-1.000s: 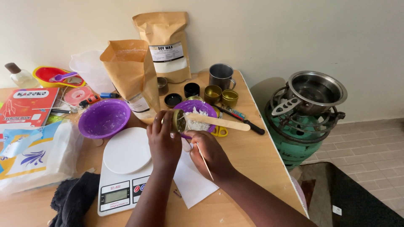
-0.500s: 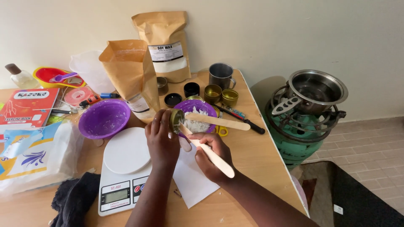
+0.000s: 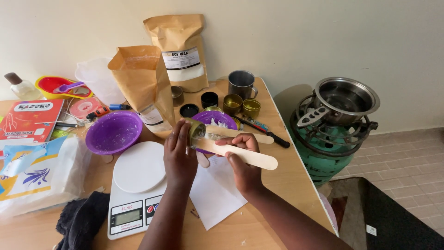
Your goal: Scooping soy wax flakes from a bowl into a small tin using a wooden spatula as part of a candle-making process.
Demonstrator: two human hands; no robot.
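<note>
A small gold tin point(image 3: 196, 130) is gripped on its side by the left hand point(image 3: 179, 157), above the purple bowl point(image 3: 215, 121). A wooden stick point(image 3: 240, 154) is held by the right hand point(image 3: 243, 162), its tip seemingly inside the tin.

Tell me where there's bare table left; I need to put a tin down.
Bare wood shows on the table right of the white paper, toward the curved edge, and in front of the kitchen scale. The back, around the small tins, metal mug and brown bags, is crowded.

A home craft corner: wooden table point(image 3: 286, 176), kitchen scale point(image 3: 134, 194), gas cooker point(image 3: 335, 143) on tiled floor point(image 3: 407, 157)
</note>
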